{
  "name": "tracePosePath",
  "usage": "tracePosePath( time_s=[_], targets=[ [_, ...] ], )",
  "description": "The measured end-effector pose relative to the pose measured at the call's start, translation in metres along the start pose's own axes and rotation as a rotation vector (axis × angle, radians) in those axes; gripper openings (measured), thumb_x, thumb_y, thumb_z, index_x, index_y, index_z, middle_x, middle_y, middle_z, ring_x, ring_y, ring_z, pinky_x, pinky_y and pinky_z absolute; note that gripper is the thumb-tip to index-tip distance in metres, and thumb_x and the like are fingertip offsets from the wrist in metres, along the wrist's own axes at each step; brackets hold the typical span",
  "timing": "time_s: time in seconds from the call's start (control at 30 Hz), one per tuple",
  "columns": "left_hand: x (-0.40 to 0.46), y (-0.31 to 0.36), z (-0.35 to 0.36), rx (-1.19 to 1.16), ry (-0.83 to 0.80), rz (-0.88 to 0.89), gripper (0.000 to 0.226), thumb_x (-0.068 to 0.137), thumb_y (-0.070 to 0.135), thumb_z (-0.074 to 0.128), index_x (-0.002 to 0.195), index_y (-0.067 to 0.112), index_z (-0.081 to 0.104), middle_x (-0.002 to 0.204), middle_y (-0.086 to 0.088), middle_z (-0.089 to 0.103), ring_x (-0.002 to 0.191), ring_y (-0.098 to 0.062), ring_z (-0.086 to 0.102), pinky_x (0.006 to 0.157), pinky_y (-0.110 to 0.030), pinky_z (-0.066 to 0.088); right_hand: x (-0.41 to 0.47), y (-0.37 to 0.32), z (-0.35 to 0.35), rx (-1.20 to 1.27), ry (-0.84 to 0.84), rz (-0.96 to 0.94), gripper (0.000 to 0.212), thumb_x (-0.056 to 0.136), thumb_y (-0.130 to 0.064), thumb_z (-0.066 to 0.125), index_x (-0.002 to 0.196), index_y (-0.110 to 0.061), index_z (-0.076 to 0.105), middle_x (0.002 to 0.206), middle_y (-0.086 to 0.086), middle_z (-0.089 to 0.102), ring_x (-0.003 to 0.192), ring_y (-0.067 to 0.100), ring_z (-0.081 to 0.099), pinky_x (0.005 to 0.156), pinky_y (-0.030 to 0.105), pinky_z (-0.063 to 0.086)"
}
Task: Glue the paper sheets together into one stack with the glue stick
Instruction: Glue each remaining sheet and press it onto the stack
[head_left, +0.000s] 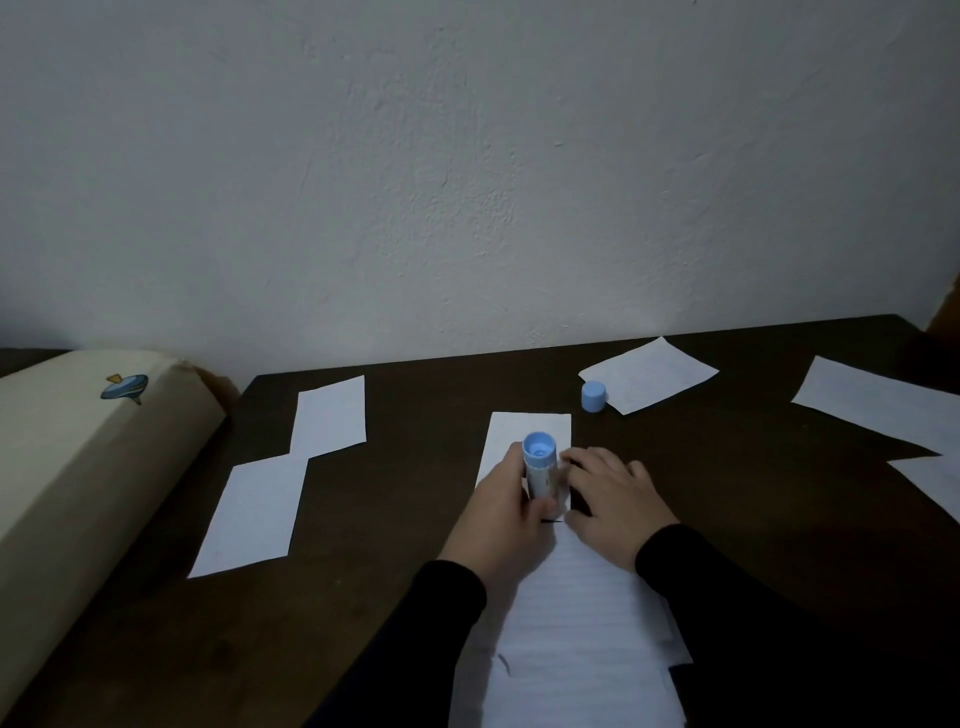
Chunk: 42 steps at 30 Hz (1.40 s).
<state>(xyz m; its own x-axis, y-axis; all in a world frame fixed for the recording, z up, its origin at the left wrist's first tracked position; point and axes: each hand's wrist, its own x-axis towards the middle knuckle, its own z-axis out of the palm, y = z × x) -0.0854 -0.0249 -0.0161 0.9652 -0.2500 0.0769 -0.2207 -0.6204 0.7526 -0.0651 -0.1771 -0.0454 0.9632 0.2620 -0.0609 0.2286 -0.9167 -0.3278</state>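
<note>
Glue stick (540, 467), uncapped, stands upright in my left hand (506, 512), whose grip curls round its barrel above the centre sheet (530, 431) on the desk (415, 519); my right hand (610, 499) lies flat on the paper beside it. Risks as I judge them: loose sheets (291, 467) sliding askew, glue drying out. Its cap (594, 396) sits well apart, contents unseen.

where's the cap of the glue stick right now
In the head view the blue cap stands on the dark table, right of centre near the wall, touching the left corner of a paper sheet, beyond both hands.
</note>
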Motion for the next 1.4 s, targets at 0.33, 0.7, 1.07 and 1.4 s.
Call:
tracePosePath(
  time_s=[0.33,0.7,1.07,1.4],
  targets=[
    [0.008,-0.013,-0.028,0.087,-0.008,-0.109,0.028,0.086,0.014,0.063,0.105,0.030,0.049,0.105,0.011,0.058,0.097,-0.006,0.054,0.081,-0.025,0.045,0.001,-0.002,0.001,0.013,-0.008,0.031,0.052,0.092,-0.026,0.048,0.142,-0.035,0.038,0.154,-0.011,0.024,0.143,0.011,0.015,0.113,0.041,0.020],
    [0.006,-0.025,-0.048,0.050,0.100,-0.249,0.033,0.089,0.021,0.064,0.112,0.032,0.044,0.112,0.015,0.052,0.107,-0.005,0.051,0.094,-0.032,0.048,-0.001,-0.004,0.000,-0.018,-0.049,0.029,0.052,0.094,-0.031,0.041,0.145,-0.034,0.032,0.160,-0.007,0.011,0.146,0.015,0.007,0.115,0.044,0.014],
    [0.008,-0.018,-0.052,-0.116,0.443,-0.265,0.040,0.089,0.022,0.063,0.120,0.030,0.039,0.132,0.003,0.052,0.124,-0.016,0.049,0.096,-0.036,0.048,-0.004,-0.027,-0.003,-0.180,0.017,0.064,0.056,0.095,-0.061,0.027,0.140,-0.030,0.042,0.128,0.003,0.044,0.120,0.019,0.038,0.100,0.039,0.032],
    [0.006,-0.015,-0.042,-0.040,0.329,-0.169,0.035,0.090,0.027,0.063,0.116,0.030,0.041,0.123,0.010,0.053,0.114,-0.005,0.048,0.090,-0.026,0.046,0.000,0.001,-0.013,-0.190,0.062,0.276,0.047,0.098,-0.036,0.037,0.143,-0.024,0.036,0.148,0.001,0.032,0.132,0.020,0.030,0.104,0.040,0.032]
  ],
)
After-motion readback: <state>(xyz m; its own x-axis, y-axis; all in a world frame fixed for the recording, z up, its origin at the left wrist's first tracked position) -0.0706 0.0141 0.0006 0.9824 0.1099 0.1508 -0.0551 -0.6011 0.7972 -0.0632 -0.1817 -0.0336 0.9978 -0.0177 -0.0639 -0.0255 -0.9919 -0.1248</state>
